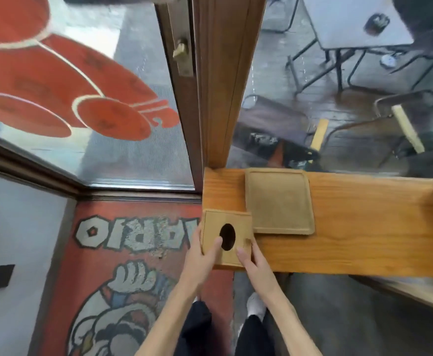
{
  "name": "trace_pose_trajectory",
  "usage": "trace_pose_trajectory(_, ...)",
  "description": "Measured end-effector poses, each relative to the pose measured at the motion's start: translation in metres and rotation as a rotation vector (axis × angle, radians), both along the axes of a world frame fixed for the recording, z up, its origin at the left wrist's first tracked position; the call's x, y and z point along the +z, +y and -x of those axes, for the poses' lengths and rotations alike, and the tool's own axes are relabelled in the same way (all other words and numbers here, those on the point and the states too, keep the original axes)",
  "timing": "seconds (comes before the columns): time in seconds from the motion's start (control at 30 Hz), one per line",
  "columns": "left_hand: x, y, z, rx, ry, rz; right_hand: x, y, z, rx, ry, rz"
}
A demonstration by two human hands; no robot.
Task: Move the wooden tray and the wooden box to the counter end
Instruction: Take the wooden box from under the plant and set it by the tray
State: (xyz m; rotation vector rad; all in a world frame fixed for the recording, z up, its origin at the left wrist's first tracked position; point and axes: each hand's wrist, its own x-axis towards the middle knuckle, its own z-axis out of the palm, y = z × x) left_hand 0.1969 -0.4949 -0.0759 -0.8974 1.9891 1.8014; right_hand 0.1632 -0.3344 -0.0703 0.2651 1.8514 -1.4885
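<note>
A light wooden box (238, 224) with a dark oval hole in its top sits at the near left corner of the wooden counter (359, 227). My left hand (205, 255) grips its left side with the thumb on top beside the hole. My right hand (251, 260) holds its right near corner, thumb on the lid. A flat square wooden tray (279, 200) with a raised rim lies on the counter just behind and right of the box, touching its far right corner.
A wooden post (225, 80) rises at the counter's left end beside a glass door (123, 119) with a brass latch. A red printed floor mat (133, 265) lies below. Through the window stand chairs and a grey table (351, 21).
</note>
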Motion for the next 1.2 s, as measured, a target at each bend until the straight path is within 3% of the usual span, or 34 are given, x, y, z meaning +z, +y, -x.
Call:
trace_pose_trajectory(0.43, -0.035, 0.001, -0.008, -0.039, 0.026, 0.138, -0.049, 0.004, -0.017, 0.121, 0.280, -0.297)
trace_pose_trajectory(0.77, -0.043, 0.001, -0.012, 0.000, 0.038, 0.116, -0.066, 0.010, -0.020, 0.218, 0.267, -0.335)
trace_pose_trajectory(0.93, -0.044, 0.002, -0.026, 0.007, 0.058, 0.042, -0.094, 0.024, -0.038, 0.332, 0.513, -0.564)
trace_pose_trajectory(1.2, -0.055, -0.001, -0.039, 0.020, 0.080, -0.002, -0.128, 0.013, -0.051, 0.128, 0.718, -0.650)
